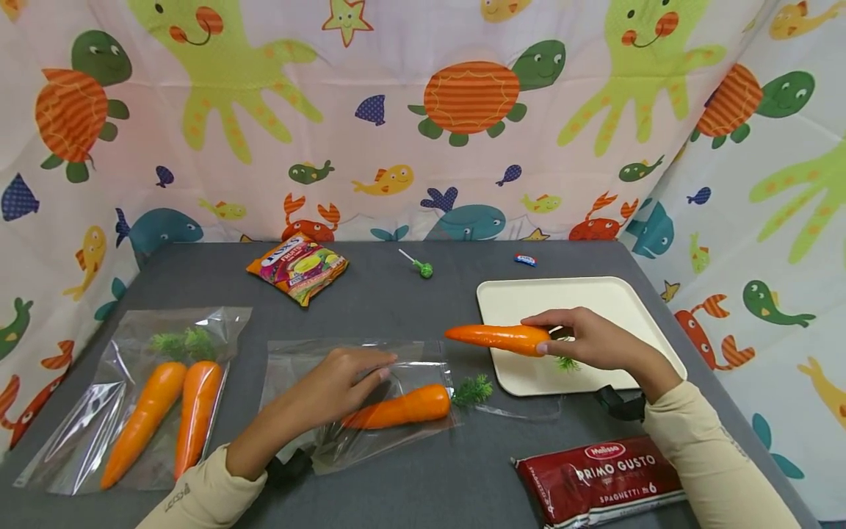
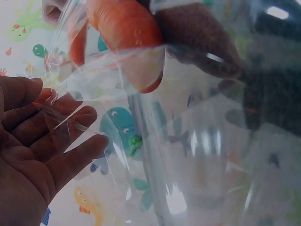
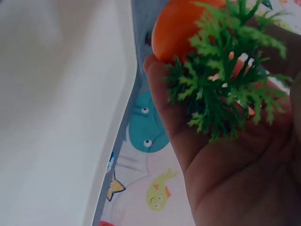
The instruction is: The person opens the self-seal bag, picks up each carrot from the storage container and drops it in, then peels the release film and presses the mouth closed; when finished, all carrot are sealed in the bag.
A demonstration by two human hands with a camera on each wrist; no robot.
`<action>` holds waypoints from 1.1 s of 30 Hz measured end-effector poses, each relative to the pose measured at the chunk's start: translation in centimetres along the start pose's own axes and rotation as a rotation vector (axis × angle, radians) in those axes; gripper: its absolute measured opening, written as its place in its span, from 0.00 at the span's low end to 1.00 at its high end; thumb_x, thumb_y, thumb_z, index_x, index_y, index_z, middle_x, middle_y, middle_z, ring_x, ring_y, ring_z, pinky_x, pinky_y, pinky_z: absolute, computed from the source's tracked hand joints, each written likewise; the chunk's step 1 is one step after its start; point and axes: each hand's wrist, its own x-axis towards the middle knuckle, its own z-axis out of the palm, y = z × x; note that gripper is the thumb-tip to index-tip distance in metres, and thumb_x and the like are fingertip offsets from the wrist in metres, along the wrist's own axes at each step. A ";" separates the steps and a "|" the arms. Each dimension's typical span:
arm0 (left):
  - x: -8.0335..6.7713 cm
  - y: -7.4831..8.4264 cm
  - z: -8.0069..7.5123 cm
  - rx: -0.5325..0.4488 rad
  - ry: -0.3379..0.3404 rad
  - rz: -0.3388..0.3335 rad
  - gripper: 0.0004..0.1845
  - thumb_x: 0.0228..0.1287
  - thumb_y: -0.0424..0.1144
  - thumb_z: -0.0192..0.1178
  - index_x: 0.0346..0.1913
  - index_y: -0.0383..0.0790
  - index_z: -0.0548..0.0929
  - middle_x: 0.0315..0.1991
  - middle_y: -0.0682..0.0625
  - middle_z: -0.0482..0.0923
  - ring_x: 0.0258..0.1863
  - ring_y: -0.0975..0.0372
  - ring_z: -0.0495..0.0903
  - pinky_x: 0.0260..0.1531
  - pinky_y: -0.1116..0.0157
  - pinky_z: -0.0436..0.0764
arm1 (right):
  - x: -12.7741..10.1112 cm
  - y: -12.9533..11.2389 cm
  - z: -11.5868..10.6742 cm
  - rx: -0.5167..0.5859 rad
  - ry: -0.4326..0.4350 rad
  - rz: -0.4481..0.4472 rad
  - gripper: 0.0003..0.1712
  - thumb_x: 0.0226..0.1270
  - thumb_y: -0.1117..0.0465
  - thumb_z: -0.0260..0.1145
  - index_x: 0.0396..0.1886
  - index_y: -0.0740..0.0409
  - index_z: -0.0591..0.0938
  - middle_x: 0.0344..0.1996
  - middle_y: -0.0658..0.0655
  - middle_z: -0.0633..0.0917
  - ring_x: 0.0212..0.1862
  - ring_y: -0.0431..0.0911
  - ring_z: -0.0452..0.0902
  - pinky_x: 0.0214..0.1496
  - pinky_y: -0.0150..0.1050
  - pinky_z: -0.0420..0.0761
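Seen from the head camera: a grey table [image 1: 410, 477] hemmed in by a sea-creature curtain [image 1: 410, 110].

Right hand [image 1: 591, 342] curled round the thick end of a carrot [image 1: 497, 339], held level above the left edge of a cream tray [image 1: 634, 308], tip pointing left, green top [image 1: 567, 363] poking out under the palm. In the right wrist view, the same carrot [image 3: 181, 28] and its leafy top [image 3: 225, 84] pressed against the palm [image 3: 235, 165].

Left hand [image 1: 340, 386] laid flat, fingers straight, on a clear bag [image 1: 360, 400] at table centre — a second carrot [image 1: 399, 408] lying inside, its green top [image 1: 472, 390] sticking out of the bag's right-hand mouth. In the left wrist view, open fingers [image 2: 70, 155] touching the plastic film [image 2: 155, 141], with the carrot [image 2: 127, 37] blurred behind it.

At far left, another clear bag [image 1: 99, 426] with two carrots [image 1: 168, 415] in it. At the back, a snack packet [image 1: 297, 268], a green lollipop [image 1: 423, 268] and a small blue sweet [image 1: 525, 259]. Front right, beside the right sleeve — a dark red spaghetti pack [image 1: 598, 477].
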 end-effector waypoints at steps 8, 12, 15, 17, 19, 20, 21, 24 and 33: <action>0.0 0.0 -0.1 -0.008 0.007 -0.014 0.17 0.71 0.33 0.57 0.60 0.32 0.79 0.55 0.43 0.80 0.56 0.56 0.79 0.54 0.54 0.78 | 0.3 -0.9 0.0 0.060 -0.087 -0.028 0.23 0.66 0.58 0.68 0.60 0.55 0.80 0.45 0.48 0.84 0.43 0.48 0.78 0.43 0.38 0.81; -0.1 -0.1 -0.2 -0.003 0.010 -0.028 0.17 0.71 0.33 0.57 0.60 0.32 0.79 0.55 0.44 0.80 0.56 0.56 0.79 0.54 0.54 0.78 | 0.5 -1.3 0.2 0.059 -0.114 -0.042 0.21 0.67 0.61 0.67 0.59 0.55 0.80 0.44 0.48 0.84 0.43 0.49 0.78 0.43 0.38 0.81; -0.1 -0.1 -0.3 -0.003 0.005 -0.036 0.17 0.72 0.34 0.57 0.60 0.33 0.79 0.56 0.44 0.80 0.56 0.56 0.78 0.54 0.54 0.78 | 0.9 -1.6 0.5 0.033 -0.131 -0.064 0.21 0.66 0.61 0.68 0.58 0.56 0.81 0.45 0.48 0.83 0.43 0.47 0.77 0.45 0.39 0.81; -0.1 0.0 -0.3 -0.004 0.006 -0.031 0.17 0.71 0.33 0.57 0.60 0.32 0.79 0.56 0.44 0.80 0.56 0.55 0.78 0.54 0.54 0.78 | 1.3 -1.8 0.7 0.016 -0.142 -0.086 0.21 0.66 0.60 0.68 0.58 0.56 0.81 0.45 0.48 0.83 0.43 0.46 0.77 0.47 0.40 0.81; -0.1 0.0 -0.2 -0.004 0.010 -0.022 0.17 0.71 0.33 0.57 0.60 0.32 0.79 0.56 0.43 0.80 0.56 0.55 0.78 0.54 0.54 0.78 | 1.7 -2.0 1.0 0.004 -0.151 -0.102 0.20 0.66 0.60 0.68 0.58 0.56 0.81 0.45 0.48 0.83 0.43 0.45 0.77 0.48 0.41 0.81; -0.1 0.0 -0.2 -0.004 0.012 -0.016 0.17 0.71 0.33 0.57 0.60 0.32 0.78 0.55 0.43 0.80 0.56 0.55 0.78 0.54 0.54 0.78 | 1.9 -2.1 1.2 -0.001 -0.156 -0.107 0.20 0.66 0.59 0.68 0.58 0.56 0.81 0.45 0.47 0.83 0.43 0.45 0.77 0.48 0.41 0.81; -0.1 0.0 -0.2 -0.005 0.015 -0.012 0.17 0.71 0.33 0.57 0.60 0.32 0.79 0.55 0.43 0.80 0.56 0.55 0.78 0.54 0.55 0.78 | 2.1 -2.2 1.3 -0.005 -0.160 -0.112 0.20 0.66 0.60 0.68 0.57 0.56 0.81 0.45 0.47 0.83 0.43 0.44 0.78 0.48 0.42 0.81; -0.1 0.0 -0.2 -0.007 0.022 -0.004 0.17 0.71 0.32 0.57 0.60 0.31 0.79 0.55 0.43 0.80 0.56 0.56 0.79 0.54 0.55 0.78 | 2.7 -2.6 1.7 -0.004 -0.175 -0.112 0.20 0.66 0.60 0.68 0.57 0.56 0.81 0.45 0.47 0.83 0.43 0.44 0.78 0.48 0.42 0.81; -0.2 0.1 -0.1 -0.009 0.017 -0.008 0.17 0.71 0.33 0.57 0.59 0.32 0.80 0.54 0.44 0.81 0.55 0.56 0.79 0.54 0.55 0.78 | 3.9 -3.2 3.4 0.032 -0.168 -0.150 0.23 0.65 0.61 0.70 0.59 0.59 0.81 0.47 0.49 0.82 0.45 0.44 0.80 0.49 0.43 0.82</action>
